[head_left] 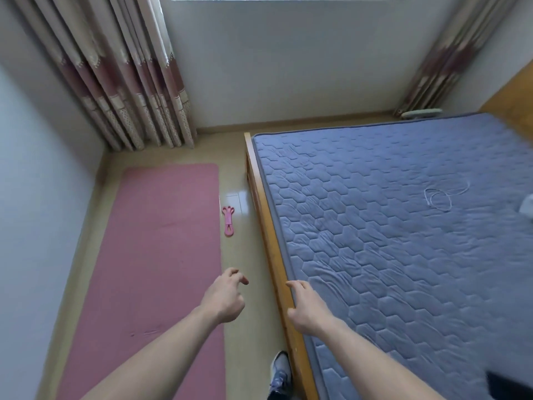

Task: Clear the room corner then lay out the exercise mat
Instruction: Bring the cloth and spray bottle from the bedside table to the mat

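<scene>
A pink exercise mat (161,249) lies flat and unrolled on the floor along the left wall, reaching toward the curtained corner. A pink resistance band (228,220) lies on the tiles just right of the mat. My left hand (226,295) hovers over the mat's right edge, fingers loosely curled and apart, holding nothing. My right hand (305,306) is stretched out above the wooden side rail of the bed, fingers apart and empty.
A bed with a wooden frame (269,241) and blue quilted mattress (403,226) fills the right side. A white cable (441,197) lies on the mattress. Curtains (129,90) hang in the far left corner. My shoe (281,370) stands in the narrow floor strip.
</scene>
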`<state>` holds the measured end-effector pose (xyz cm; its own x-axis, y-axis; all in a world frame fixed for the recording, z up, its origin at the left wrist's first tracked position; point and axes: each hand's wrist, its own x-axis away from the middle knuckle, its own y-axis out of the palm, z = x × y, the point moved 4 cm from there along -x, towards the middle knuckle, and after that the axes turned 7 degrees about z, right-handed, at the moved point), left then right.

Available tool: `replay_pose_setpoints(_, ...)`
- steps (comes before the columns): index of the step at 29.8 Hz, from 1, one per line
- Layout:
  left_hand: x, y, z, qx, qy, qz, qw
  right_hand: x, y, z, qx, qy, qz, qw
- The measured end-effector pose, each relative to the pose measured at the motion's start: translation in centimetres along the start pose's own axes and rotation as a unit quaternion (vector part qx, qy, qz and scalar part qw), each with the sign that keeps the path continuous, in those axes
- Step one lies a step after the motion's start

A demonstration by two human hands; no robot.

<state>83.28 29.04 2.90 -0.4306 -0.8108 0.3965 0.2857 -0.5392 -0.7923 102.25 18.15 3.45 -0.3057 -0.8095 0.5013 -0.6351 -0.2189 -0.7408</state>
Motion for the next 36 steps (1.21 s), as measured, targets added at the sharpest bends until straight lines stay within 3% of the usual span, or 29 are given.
replay_pose_setpoints(10, 11.9, 4.4, 2.5, -0.081, 0.122, -0.045, 0.988, 15.8, 4.7, 4.0, -0.044, 0.094, 0.062, 0.993)
replay_pose_setpoints(17, 18.9, 8.7, 10.2, -0.118, 0.244, -0.066, 0.960, 29.5, 4.1, 11.2, -0.095, 0.160, 0.142, 0.972)
replay_pose_setpoints(27, 34.5, 21.0, 30.9, -0.159, 0.403, -0.077, 0.898, 52.0, 1.9, 29.2, -0.136, 0.251, 0.258, 0.923)
replay_pose_setpoints(36, 51.0, 32.6, 48.2, -0.156, 0.477, -0.073, 0.862, 71.8, -1.5, 46.4, -0.126, 0.300, 0.318, 0.890)
